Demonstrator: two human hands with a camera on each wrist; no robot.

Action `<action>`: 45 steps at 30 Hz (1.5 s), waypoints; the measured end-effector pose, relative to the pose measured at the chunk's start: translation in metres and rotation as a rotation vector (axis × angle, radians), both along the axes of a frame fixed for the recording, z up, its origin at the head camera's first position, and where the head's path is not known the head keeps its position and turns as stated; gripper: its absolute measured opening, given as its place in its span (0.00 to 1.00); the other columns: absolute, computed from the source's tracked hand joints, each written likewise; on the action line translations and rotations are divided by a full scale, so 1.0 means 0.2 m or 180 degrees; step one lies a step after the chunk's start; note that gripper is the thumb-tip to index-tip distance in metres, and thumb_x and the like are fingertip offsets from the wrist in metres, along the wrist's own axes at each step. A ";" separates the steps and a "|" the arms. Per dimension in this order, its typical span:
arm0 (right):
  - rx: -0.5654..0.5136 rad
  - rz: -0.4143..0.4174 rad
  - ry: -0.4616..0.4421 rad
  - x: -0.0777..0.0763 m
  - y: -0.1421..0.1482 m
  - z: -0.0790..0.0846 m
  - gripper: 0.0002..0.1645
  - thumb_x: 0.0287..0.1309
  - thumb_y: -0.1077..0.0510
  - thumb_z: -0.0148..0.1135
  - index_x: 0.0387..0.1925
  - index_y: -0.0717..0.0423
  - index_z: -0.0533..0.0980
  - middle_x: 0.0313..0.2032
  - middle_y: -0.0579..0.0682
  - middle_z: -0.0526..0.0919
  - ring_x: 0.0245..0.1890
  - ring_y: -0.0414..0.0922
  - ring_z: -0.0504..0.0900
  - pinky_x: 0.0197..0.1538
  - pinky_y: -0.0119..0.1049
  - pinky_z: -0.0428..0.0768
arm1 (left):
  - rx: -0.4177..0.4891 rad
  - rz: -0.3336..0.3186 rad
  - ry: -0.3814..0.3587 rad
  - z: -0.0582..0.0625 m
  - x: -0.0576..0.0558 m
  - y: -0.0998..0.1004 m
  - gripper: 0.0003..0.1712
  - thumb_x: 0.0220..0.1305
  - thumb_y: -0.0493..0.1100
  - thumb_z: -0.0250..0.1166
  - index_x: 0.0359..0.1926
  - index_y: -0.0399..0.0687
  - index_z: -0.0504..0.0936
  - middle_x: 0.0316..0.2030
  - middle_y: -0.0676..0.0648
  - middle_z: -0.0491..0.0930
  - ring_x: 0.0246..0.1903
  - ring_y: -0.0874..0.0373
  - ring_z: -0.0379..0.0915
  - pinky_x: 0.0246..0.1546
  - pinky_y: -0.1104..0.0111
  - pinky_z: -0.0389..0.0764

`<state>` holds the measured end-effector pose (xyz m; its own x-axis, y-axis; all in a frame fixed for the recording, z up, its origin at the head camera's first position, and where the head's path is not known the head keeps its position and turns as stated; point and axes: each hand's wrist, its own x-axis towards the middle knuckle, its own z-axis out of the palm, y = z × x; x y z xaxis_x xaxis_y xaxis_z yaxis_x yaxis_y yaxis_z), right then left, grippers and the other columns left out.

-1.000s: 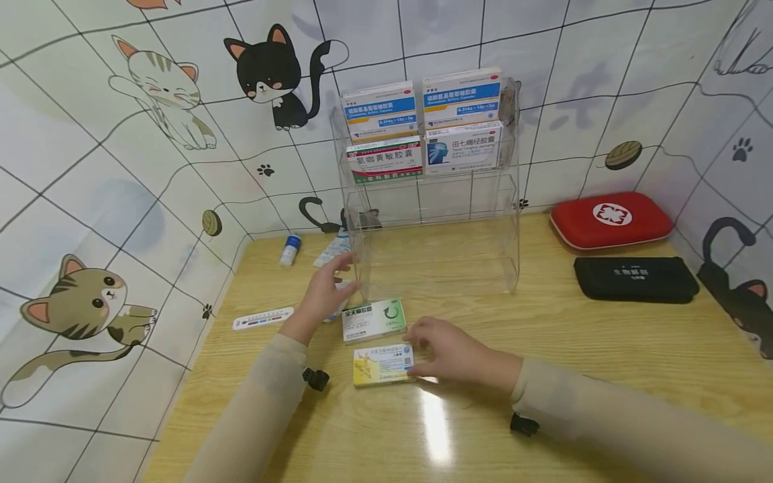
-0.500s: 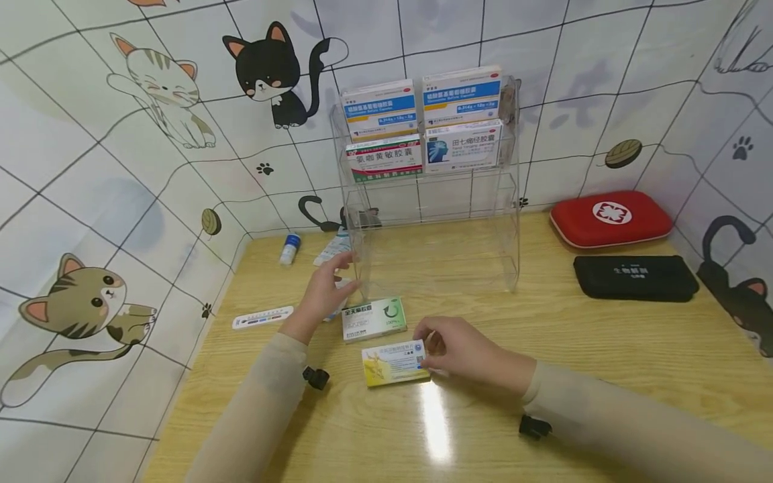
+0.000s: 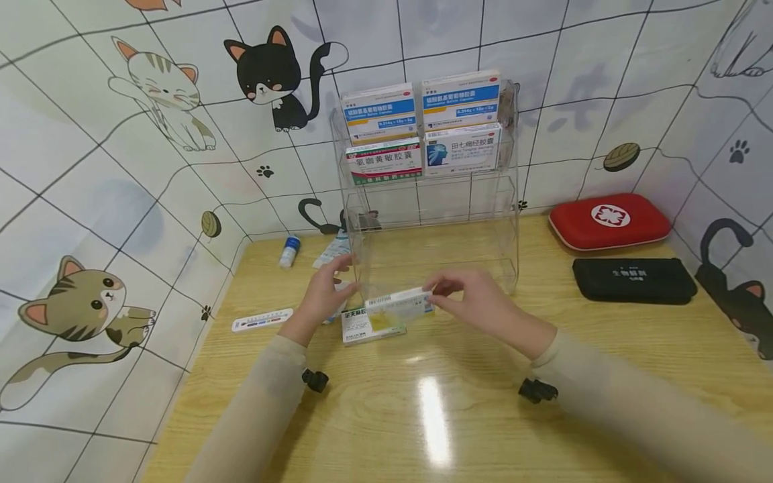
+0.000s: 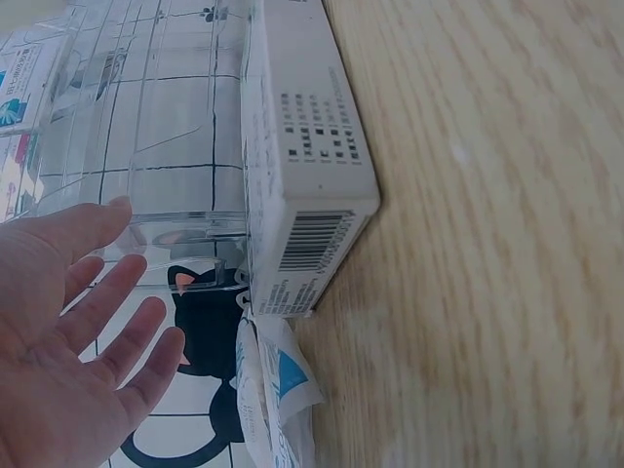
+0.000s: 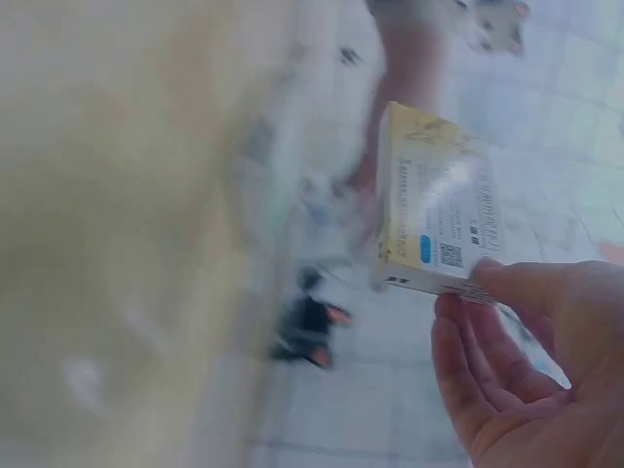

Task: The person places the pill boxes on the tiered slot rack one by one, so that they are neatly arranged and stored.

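My right hand (image 3: 477, 302) pinches a yellow-and-white medicine box (image 3: 401, 308) by its right end, with thumb and fingertips on it. In the right wrist view the raised box (image 5: 444, 195) shows its printed face. Behind and below it in the head view, a white-and-green medicine box (image 3: 356, 330) lies on the table, partly covered by the held one. My left hand (image 3: 320, 298) stays by the lower left side of a clear display stand (image 3: 435, 225). Its fingers look relaxed and hold nothing in the left wrist view, beside the stand's clear plastic.
Two blue-and-white boxes (image 3: 461, 104), a red-and-green box (image 3: 385, 162) and a white box (image 3: 463, 151) fill the stand's upper tiers. Left lie a thermometer strip (image 3: 262, 320), a small bottle (image 3: 290, 251) and packets (image 3: 333, 249). A red case (image 3: 610, 223) and black pouch (image 3: 634, 282) are right.
My right hand first slides the yellow-and-white box right along the table, then lifts it up toward the stand and tilts it. My left hand stays in place.
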<state>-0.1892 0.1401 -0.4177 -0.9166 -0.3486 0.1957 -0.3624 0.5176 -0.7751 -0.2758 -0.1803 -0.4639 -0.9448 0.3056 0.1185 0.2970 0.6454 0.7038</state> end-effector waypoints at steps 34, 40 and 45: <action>-0.0315 -0.0610 0.0743 -0.70 -0.10 0.19 0.12 0.66 0.58 0.70 0.50 0.50 0.86 0.47 0.50 0.87 0.45 0.45 0.88 0.53 0.43 0.88 | 0.0022 0.0035 -0.0113 0.01 0.01 0.01 0.35 0.67 0.39 0.71 0.72 0.44 0.70 0.67 0.43 0.76 0.65 0.44 0.72 0.63 0.49 0.80; -0.0411 -0.0661 0.1051 -0.60 -0.10 0.15 0.17 0.63 0.61 0.72 0.54 0.54 0.85 0.48 0.52 0.86 0.43 0.47 0.84 0.50 0.47 0.88 | 0.0025 0.0003 -0.0069 0.00 -0.01 0.01 0.35 0.67 0.39 0.71 0.72 0.48 0.70 0.67 0.44 0.76 0.65 0.44 0.72 0.63 0.49 0.80; -0.0379 -0.0458 0.1112 -0.45 -0.14 0.08 0.14 0.60 0.63 0.74 0.49 0.56 0.86 0.41 0.54 0.88 0.35 0.48 0.84 0.43 0.49 0.87 | 0.0064 0.0021 -0.0080 -0.01 -0.01 -0.01 0.35 0.67 0.39 0.71 0.72 0.48 0.70 0.67 0.44 0.76 0.65 0.45 0.72 0.63 0.48 0.80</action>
<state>-0.2789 0.1131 -0.4016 -0.8254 -0.1776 0.5359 -0.5454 0.4962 -0.6755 -0.2781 -0.1814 -0.4657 -0.9495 0.2973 0.1007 0.2749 0.6329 0.7238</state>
